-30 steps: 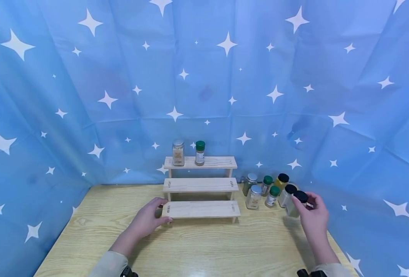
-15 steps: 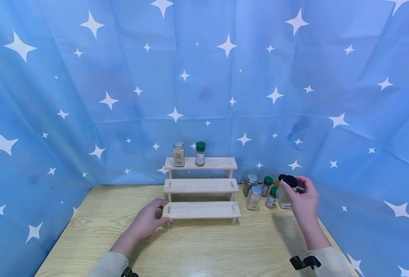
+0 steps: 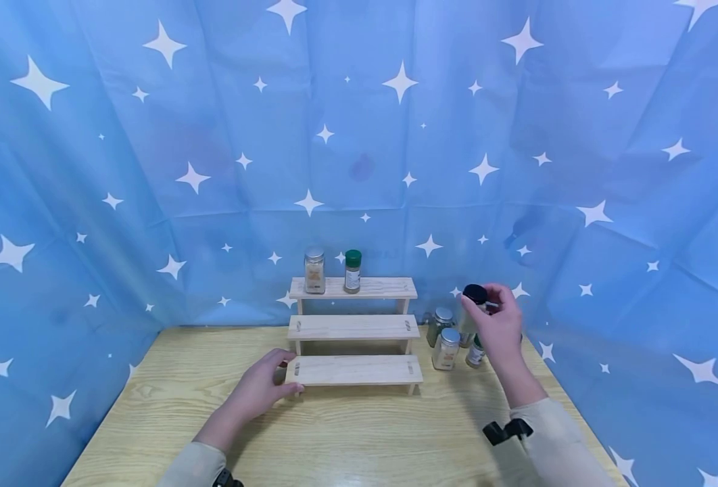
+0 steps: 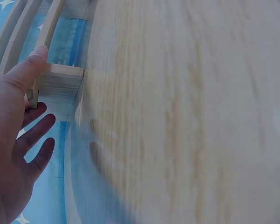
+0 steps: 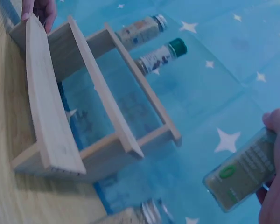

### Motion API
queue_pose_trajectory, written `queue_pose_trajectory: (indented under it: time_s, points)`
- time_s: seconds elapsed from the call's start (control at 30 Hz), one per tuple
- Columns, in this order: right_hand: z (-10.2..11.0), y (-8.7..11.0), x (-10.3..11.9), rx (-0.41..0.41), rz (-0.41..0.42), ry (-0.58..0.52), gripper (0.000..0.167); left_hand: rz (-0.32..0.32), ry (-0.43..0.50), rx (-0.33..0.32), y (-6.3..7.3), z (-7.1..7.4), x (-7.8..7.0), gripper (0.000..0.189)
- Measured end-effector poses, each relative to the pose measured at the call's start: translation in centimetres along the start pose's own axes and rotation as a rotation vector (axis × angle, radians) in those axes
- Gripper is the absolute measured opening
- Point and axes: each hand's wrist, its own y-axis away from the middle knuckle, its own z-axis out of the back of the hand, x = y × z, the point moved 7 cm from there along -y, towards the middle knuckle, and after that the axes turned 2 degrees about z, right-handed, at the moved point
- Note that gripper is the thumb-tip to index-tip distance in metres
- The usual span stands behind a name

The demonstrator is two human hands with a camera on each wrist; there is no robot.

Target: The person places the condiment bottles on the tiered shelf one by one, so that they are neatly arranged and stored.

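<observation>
My right hand (image 3: 504, 328) holds a spice jar (image 5: 242, 172) by its black lid (image 3: 475, 293). The jar is lifted off the table, and its label shows a green mark. At the left end of the three-tier wooden rack (image 3: 354, 327), my left hand (image 3: 260, 384) grips the lowest board, thumb on its near side; the left wrist view shows the other fingers (image 4: 37, 135) loosely spread. On the top tier stand a silver-lidded jar (image 3: 314, 272) and, to its right, a green-lidded jar (image 3: 352, 273). The middle and bottom boards bear nothing.
Right of the rack, several jars stand on the wooden table (image 3: 359, 439), including two silver-lidded ones (image 3: 446, 350) and a green-lidded one (image 3: 475, 353). My right hand hides others. A blue star-patterned curtain (image 3: 359, 169) closes off the back and sides.
My right hand has lifted the black-lidded jar from the right of the group and carried it left and up, over the other jars. The left hand stays on the rack.
</observation>
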Motion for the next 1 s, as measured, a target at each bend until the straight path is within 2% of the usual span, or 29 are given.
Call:
queue_pose_trajectory:
  time_s: [0.43, 0.57, 0.83, 1.0]
  points:
    - [-6.9, -2.6, 2.7, 0.112, 0.008, -0.076, 0.049, -0.024, -0.002, -0.008, 0.1, 0.1, 0.0, 0.07]
    - [-8.7, -3.2, 2.9, 0.126, -0.012, -0.066, 0.05, -0.023, -0.004, -0.005, 0.0, 0.1, 0.0, 0.07]
    - [-12.1, -4.5, 3.5, 0.148, 0.017, -0.099, 0.047, -0.006, 0.006, 0.001, -0.1, -0.1, 0.2, 0.069]
    - [-14.0, -4.7, 4.3, 0.169, 0.015, -0.107, 0.046, -0.001, 0.011, -0.009, -0.1, 0.0, 0.2, 0.07]
